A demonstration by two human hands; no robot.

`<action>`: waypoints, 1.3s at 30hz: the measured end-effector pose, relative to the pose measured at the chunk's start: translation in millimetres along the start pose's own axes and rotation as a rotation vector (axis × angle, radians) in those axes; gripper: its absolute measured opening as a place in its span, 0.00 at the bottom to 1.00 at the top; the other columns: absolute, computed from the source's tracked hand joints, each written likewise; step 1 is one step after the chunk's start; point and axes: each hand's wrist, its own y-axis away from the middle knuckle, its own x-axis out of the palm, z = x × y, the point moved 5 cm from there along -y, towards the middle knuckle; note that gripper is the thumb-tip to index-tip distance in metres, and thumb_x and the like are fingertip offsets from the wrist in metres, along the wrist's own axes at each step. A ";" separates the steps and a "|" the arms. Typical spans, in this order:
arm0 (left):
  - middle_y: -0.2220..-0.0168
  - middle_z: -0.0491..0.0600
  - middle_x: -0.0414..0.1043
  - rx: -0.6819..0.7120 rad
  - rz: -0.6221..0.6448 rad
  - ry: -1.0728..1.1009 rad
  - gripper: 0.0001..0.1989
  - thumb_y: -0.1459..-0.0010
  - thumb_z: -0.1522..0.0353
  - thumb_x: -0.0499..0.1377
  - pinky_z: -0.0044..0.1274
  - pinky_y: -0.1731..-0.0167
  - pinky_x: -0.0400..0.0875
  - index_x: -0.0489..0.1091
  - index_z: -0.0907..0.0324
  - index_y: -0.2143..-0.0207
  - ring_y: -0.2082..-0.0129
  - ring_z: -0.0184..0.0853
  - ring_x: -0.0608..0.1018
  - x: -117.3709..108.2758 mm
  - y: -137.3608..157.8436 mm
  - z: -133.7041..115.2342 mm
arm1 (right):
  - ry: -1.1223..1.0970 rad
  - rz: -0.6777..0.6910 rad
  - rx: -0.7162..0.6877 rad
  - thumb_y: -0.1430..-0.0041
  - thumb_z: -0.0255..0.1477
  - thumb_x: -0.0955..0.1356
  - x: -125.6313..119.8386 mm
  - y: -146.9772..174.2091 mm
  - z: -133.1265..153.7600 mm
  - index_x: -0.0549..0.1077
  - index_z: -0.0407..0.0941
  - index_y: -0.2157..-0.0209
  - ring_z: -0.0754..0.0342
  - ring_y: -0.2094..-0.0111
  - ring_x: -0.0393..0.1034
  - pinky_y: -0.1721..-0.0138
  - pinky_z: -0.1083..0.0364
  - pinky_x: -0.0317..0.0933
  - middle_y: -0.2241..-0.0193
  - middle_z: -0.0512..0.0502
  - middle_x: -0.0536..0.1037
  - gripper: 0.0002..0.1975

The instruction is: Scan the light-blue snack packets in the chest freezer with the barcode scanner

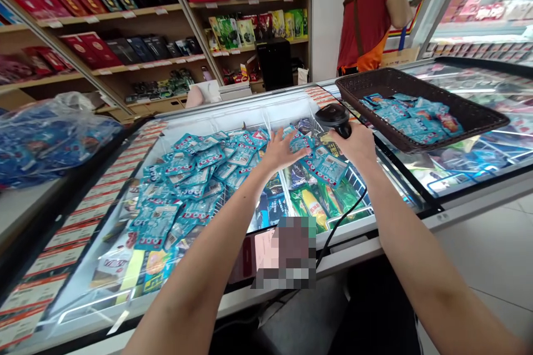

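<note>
Shop freezer [358,255], blue snack packets [195,177] heaped left to centre, left hand [281,150] spread wide over them, right hand [360,145] gripping black barcode scanner [333,115], brown wicker basket [485,113] at far right

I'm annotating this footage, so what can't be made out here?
Head view:
Scanner: handle mostly hidden by the right hand.
Blue packets: those under the left hand are covered by it.
Plastic bag: cut off by the left edge.
Price labels: lettering too small and blurred.
</note>
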 end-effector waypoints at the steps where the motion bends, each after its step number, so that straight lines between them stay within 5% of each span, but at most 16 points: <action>1: 0.34 0.51 0.33 -0.018 0.035 -0.010 0.45 0.57 0.39 0.49 0.49 0.44 0.45 0.44 0.42 0.39 0.36 0.56 0.42 5.5 -3.3 -6.4 | -0.005 0.005 0.002 0.46 0.49 0.60 -0.7 -0.7 0.0 0.72 0.43 0.66 0.42 0.65 0.70 0.63 0.49 0.60 0.70 0.37 0.76 0.24; 6: 0.34 0.53 0.30 -0.047 0.203 -0.109 0.53 0.64 0.38 0.54 0.60 0.50 0.39 0.40 0.41 0.38 0.39 0.66 0.36 29.1 -2.6 -36.5 | -0.016 0.009 -0.008 0.45 0.48 0.60 -5.4 -1.7 2.2 0.72 0.43 0.65 0.42 0.65 0.70 0.64 0.49 0.60 0.70 0.36 0.76 0.23; 10: 0.34 0.56 0.35 -0.026 0.182 -0.155 0.51 0.63 0.40 0.56 0.59 0.51 0.44 0.46 0.45 0.38 0.39 0.68 0.40 27.2 6.5 -44.4 | -0.006 -0.003 -0.019 0.46 0.47 0.60 -8.2 0.4 5.2 0.73 0.43 0.66 0.41 0.64 0.70 0.64 0.49 0.60 0.70 0.35 0.76 0.22; 18: 0.41 0.54 0.56 0.186 0.061 -0.178 0.30 0.46 0.52 0.52 0.40 0.47 0.57 0.56 0.48 0.42 0.43 0.49 0.61 10.3 25.7 -31.6 | -0.035 0.032 -0.031 0.46 0.48 0.61 -6.4 3.1 8.5 0.73 0.43 0.64 0.42 0.64 0.71 0.64 0.49 0.61 0.69 0.37 0.77 0.23; 22: 0.43 0.52 0.58 0.224 0.030 -0.120 0.30 0.48 0.53 0.55 0.38 0.46 0.57 0.57 0.48 0.43 0.45 0.46 0.63 2.1 32.6 -23.0 | -0.031 0.037 -0.032 0.47 0.48 0.61 -4.6 4.0 9.1 0.73 0.42 0.64 0.41 0.64 0.71 0.64 0.49 0.61 0.70 0.36 0.77 0.24; 25: 0.43 0.52 0.58 0.148 0.051 0.008 0.35 0.53 0.48 0.56 0.38 0.48 0.58 0.56 0.47 0.43 0.43 0.47 0.61 -4.7 32.5 -11.3 | -0.031 0.038 -0.032 0.47 0.48 0.61 -4.2 4.7 9.9 0.73 0.42 0.64 0.40 0.64 0.71 0.64 0.48 0.61 0.69 0.35 0.77 0.24; 28: 0.45 0.55 0.60 0.011 -0.092 0.079 0.34 0.50 0.46 0.51 0.36 0.48 0.59 0.59 0.52 0.45 0.43 0.46 0.61 -13.8 24.7 4.8 | -0.025 0.037 -0.040 0.47 0.48 0.61 -3.7 5.2 11.1 0.73 0.43 0.64 0.40 0.64 0.71 0.64 0.48 0.61 0.69 0.36 0.77 0.23; 31: 0.52 0.61 0.65 -0.202 -0.232 0.031 0.33 0.49 0.45 0.48 0.37 0.49 0.59 0.67 0.63 0.54 0.47 0.49 0.64 -14.9 12.9 21.3 | -0.008 0.031 -0.048 0.47 0.48 0.61 -2.6 4.8 11.6 0.73 0.43 0.64 0.40 0.65 0.71 0.65 0.48 0.61 0.70 0.36 0.77 0.24; 34: 0.57 0.66 0.66 -0.358 -0.222 -0.041 0.35 0.53 0.41 0.48 0.41 0.52 0.60 0.70 0.65 0.67 0.49 0.55 0.65 -7.0 2.1 28.1 | 0.003 0.030 -0.054 0.47 0.48 0.61 -1.0 4.3 11.7 0.73 0.43 0.63 0.41 0.65 0.71 0.66 0.49 0.61 0.71 0.36 0.77 0.24; 39: 0.51 0.65 0.63 -0.325 -0.215 -0.077 0.35 0.61 0.41 0.55 0.41 0.53 0.60 0.69 0.63 0.66 0.48 0.56 0.64 0.0 -10.2 26.2 | 0.007 0.019 -0.058 0.47 0.48 0.61 -1.7 5.8 12.7 0.73 0.43 0.63 0.42 0.65 0.71 0.67 0.50 0.61 0.70 0.37 0.77 0.23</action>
